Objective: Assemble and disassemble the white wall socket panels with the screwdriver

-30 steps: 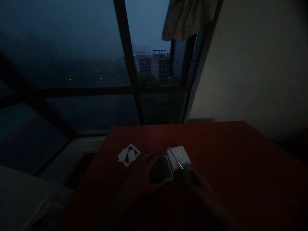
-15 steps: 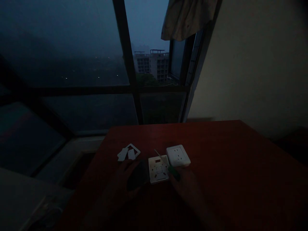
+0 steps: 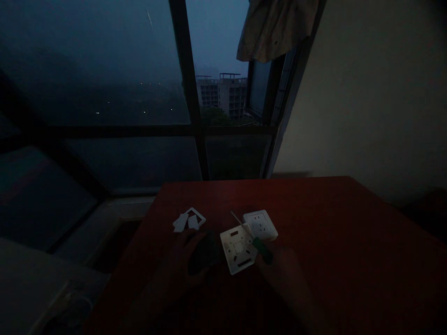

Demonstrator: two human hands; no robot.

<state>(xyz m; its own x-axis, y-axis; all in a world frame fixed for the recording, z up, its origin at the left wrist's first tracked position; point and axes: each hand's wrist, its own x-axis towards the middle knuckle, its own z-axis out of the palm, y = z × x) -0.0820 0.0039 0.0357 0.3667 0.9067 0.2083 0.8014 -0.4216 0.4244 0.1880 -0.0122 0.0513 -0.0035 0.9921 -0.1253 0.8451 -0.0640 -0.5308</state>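
My left hand (image 3: pixel 179 260) is closed around a dark, flat-faced piece (image 3: pixel 203 256); the dim light hides its kind. In my right hand (image 3: pixel 279 272) is a screwdriver (image 3: pixel 261 249) with a green handle, its thin shaft slanting up to the left. The fingers of that hand also meet the right edge of a white plastic backing box (image 3: pixel 238 249) with slots and small holes, which is turned at an angle under the shaft. Just behind it lies a white wall socket (image 3: pixel 261 223), face up.
On the left of the red-brown table (image 3: pixel 314 200) lie a white square frame (image 3: pixel 201 218) and white flat plates (image 3: pixel 180 223). Large windows (image 3: pixel 129 158) stand beyond the far edge, a pale wall (image 3: pixel 363 102) on the right. The room is dark.
The dark piece has come apart from the white backing box and moved left with my left hand. My right hand, holding the screwdriver, has gone to the box, which is now turned.
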